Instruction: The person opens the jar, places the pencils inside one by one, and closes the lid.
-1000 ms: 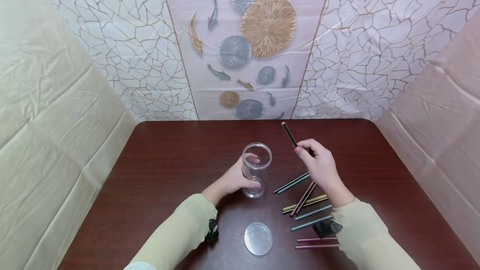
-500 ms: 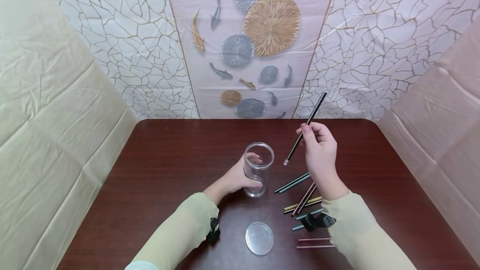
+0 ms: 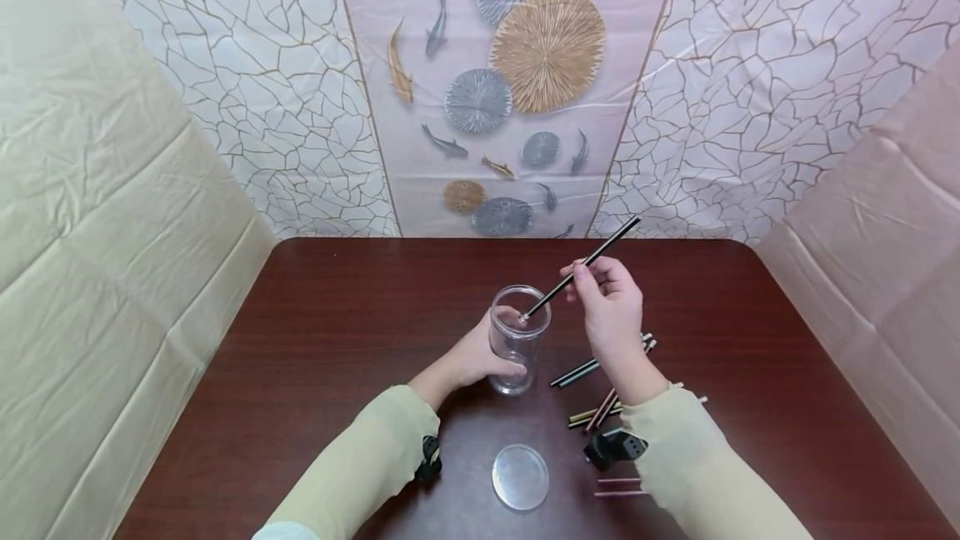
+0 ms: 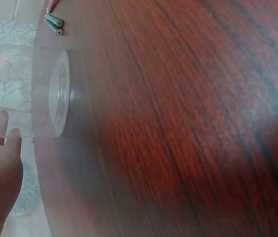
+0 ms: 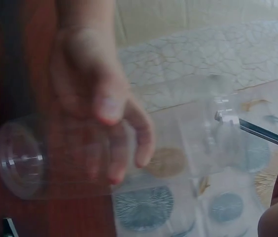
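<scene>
A clear plastic jar (image 3: 527,346) stands upright and uncapped on the dark red table, my left hand (image 3: 474,354) gripping its side with fingers and thumb around it. My right hand (image 3: 613,311) pinches a dark striped pencil (image 3: 617,235) between thumb and fingers. The pencil slants, its pale eraser end down at the jar's mouth, just inside the rim. In the right wrist view the same pencil (image 5: 267,134) reaches the jar's open end. The left wrist view catches the jar's base (image 4: 60,96) and part of the left hand (image 4: 1,177).
A round clear lid (image 3: 521,477) lies in front of the jar. Right of the jar, under the right forearm, several loose pencils (image 3: 576,374) lie in a crossed pile, partly hidden. Pink pencils (image 3: 619,487) lie nearer the front. Patterned cloth (image 3: 300,90) stands behind the table.
My right hand has turned the pencil so its eraser end points down, and has brought it left to the jar's mouth. My left hand keeps holding the jar in place.
</scene>
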Available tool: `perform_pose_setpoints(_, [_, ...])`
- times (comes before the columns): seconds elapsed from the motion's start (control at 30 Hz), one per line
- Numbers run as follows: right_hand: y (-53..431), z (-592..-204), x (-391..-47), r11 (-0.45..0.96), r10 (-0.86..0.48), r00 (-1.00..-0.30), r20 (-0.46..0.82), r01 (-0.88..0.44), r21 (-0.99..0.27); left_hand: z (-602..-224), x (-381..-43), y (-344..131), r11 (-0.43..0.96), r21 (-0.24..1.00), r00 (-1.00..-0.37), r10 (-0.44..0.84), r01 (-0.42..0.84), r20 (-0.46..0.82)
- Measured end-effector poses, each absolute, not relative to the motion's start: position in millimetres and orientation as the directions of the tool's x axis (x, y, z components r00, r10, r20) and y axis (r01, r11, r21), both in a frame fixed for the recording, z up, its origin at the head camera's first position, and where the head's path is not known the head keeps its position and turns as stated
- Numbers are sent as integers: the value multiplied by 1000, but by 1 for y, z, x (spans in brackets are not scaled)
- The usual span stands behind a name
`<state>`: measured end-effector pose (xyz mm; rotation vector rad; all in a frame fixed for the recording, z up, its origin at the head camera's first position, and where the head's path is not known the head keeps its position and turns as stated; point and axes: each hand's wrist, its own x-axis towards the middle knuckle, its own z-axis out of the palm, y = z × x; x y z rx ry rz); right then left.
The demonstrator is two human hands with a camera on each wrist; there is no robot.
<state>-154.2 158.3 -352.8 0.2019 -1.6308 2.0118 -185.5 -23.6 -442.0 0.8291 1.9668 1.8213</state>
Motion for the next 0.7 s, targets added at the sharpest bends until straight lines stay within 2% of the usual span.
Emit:
perform_pose_setpoints(0.33, [159,-372,-151,-43,185,-875,448,-462,-886,-434,-184,-25,45,980,-766,630,194,123])
perform_pose_setpoints(0.7, [158,-375,-151,-33,194,-902,387,-400,-916,-433,-183,-26,21,984,-763,635,175,122])
